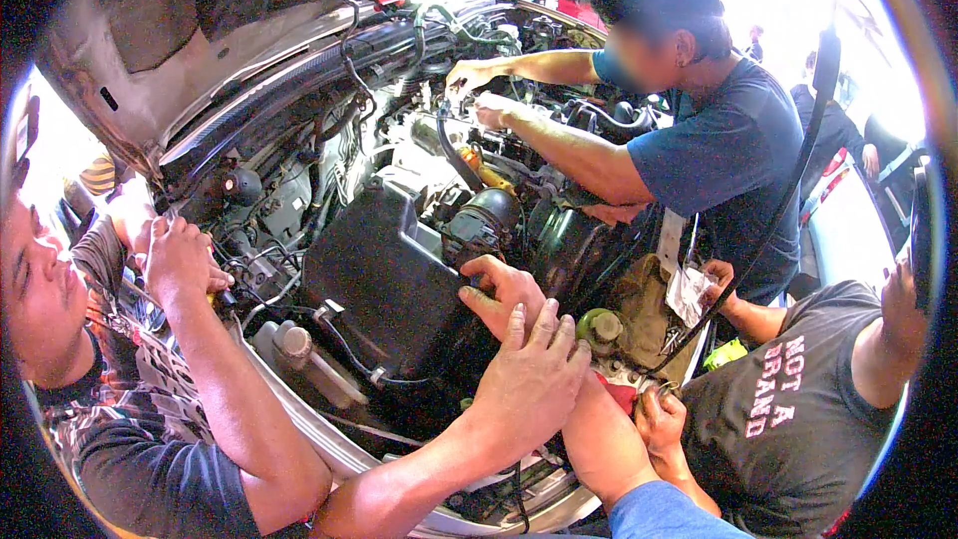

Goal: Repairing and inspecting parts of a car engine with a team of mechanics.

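Black plastic box (pixel 379 284) sits just left of centre, near side of a raised hood (pixel 200 30); right hand (pixel 507 295), thumb and finger parted, at its right edge; left hand (pixel 527 379), fingers extended, over right forearm (pixel 604 444).

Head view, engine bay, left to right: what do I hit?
Whitish reservoir cap → black plastic cover → wearer's right hand → round green object → crumpled white cloth or paper.
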Demonstrator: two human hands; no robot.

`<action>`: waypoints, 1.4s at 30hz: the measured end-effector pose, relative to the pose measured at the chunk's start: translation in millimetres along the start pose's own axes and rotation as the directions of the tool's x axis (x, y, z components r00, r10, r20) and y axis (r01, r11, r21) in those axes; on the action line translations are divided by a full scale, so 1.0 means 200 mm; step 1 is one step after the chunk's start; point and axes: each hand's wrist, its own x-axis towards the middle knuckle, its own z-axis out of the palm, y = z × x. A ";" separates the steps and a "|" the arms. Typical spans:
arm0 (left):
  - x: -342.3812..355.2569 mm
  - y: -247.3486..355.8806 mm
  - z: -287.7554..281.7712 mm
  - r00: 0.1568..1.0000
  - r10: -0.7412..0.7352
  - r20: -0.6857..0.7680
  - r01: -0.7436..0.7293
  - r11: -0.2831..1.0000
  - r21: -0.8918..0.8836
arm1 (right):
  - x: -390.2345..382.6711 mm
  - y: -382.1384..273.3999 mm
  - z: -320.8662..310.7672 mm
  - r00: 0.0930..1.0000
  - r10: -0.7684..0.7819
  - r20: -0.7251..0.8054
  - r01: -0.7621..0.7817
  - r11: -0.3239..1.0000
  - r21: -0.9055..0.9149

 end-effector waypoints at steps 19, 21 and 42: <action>-0.01 0.00 0.01 1.000 0.010 -0.012 -0.010 1.000 -0.001 | 0.00 -0.01 0.00 0.999 0.035 0.017 -0.035 0.999 -0.001; -0.01 0.00 0.00 1.000 0.006 -0.010 -0.006 1.000 0.003 | 0.00 -0.02 0.00 0.999 0.029 0.016 -0.029 1.000 0.000; 0.00 0.00 0.00 1.000 -0.003 0.006 0.003 1.000 -0.005 | 0.00 -0.01 -0.01 0.998 0.001 0.064 0.001 0.999 -0.036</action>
